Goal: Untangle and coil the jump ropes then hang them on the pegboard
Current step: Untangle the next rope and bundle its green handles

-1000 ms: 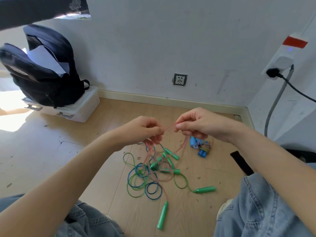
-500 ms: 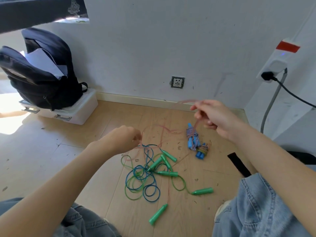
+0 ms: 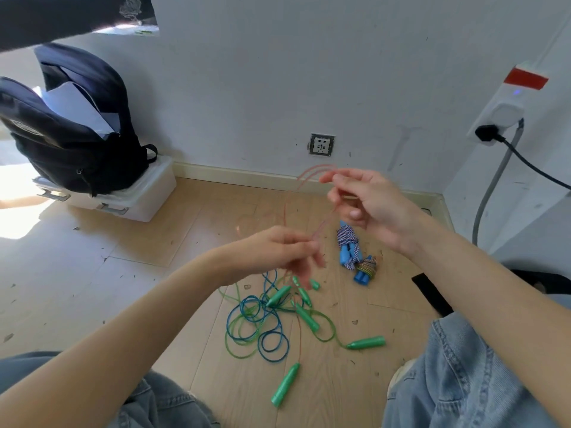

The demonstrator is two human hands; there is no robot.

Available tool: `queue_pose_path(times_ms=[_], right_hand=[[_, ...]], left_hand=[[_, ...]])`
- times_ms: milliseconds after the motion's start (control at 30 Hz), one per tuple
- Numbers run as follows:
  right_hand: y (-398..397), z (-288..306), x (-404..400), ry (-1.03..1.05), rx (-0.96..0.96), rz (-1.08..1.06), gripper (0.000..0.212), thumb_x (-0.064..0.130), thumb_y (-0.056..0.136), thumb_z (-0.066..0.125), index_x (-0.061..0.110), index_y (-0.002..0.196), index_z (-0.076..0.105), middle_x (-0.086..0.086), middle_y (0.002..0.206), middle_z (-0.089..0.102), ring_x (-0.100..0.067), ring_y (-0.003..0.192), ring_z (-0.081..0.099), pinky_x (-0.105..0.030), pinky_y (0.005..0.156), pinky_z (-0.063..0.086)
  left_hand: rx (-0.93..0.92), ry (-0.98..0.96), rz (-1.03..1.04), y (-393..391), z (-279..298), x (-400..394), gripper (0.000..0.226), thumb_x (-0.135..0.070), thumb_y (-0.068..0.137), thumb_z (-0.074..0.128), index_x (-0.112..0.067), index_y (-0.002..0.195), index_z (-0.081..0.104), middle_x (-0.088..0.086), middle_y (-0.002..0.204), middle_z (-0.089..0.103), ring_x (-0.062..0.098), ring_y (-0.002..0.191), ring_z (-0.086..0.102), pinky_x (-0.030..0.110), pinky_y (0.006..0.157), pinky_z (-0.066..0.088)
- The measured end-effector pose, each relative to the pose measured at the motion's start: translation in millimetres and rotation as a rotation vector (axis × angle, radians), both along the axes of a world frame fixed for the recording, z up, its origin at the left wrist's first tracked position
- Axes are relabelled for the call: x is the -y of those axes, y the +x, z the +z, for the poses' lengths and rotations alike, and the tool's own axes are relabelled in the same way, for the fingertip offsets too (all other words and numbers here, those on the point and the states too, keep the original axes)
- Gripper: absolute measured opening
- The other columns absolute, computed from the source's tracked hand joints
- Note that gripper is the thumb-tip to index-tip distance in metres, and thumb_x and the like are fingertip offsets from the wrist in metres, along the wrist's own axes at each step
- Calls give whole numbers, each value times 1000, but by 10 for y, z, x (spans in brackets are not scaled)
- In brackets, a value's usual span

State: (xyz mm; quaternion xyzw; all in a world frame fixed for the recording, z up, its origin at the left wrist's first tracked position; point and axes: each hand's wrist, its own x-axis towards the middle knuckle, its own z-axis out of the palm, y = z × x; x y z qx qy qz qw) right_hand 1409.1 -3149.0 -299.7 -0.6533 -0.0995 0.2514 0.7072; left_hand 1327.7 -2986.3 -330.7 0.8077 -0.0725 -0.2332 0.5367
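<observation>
Head view: left hand [image 3: 278, 251] pinching thin translucent pink jump rope cord [image 3: 323, 225] between curled fingertips, above the pile. Right hand [image 3: 367, 205] raised higher, thumb and forefinger pinching a loop of the same cord, other fingers loosely curled. Tangled blue and green ropes with green plastic handles [image 3: 265, 319] lying on wooden floor [image 3: 154, 273], blue-handled braided bundles [image 3: 352, 248] just beside

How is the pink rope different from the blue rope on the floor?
The pink rope is lifted up, held in both hands (left hand, right hand); the blue rope lies on the floor. The pink rope runs in long strands; the blue rope is looped, tangled with a green rope. Both are thin cords.
</observation>
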Motion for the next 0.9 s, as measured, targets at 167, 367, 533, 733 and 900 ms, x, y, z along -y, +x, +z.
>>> queue_pose_path(times_ms=[167,367,533,733,900], right_hand=[[154,-87,188,-510,167,-116,16,11,95,46,5,107,55,-5,76,65,-5,36,43,-14,31,29],[20,-117,119,-954,379,223,54,28,93,52,11,141,31,-10,134,50,-20,73,68,-23,46,46],[-149,-42,13,-435,117,608,22,21,94,52,8,111,60,-5,90,65,-12,59,62,-19,47,47],[65,-114,97,-698,381,63,17,10,93,52,3,99,65,0,66,56,-5,43,50,-11,37,36],[-115,-139,26,-744,332,574,60,15,82,68,27,134,41,16,120,51,1,51,56,-15,46,44]], left_hand=[[89,720,-47,-5,-123,-144,38,-32,100,32,-13,79,58,-6,60,48,12,56,50,14,51,37],[368,538,59,62,70,-181,35,-36,96,42,-26,64,54,-9,47,40,-1,38,38,11,42,31],[372,407,85,98,95,-113,34,-33,94,46,-23,63,55,-8,46,41,4,41,35,16,45,27],[130,700,21,50,-40,-237,41,-37,100,29,-16,70,49,-6,67,51,11,59,48,22,57,42],[297,631,-16,57,16,-189,40,-36,97,37,-26,60,47,-12,56,47,1,49,42,8,47,34]])
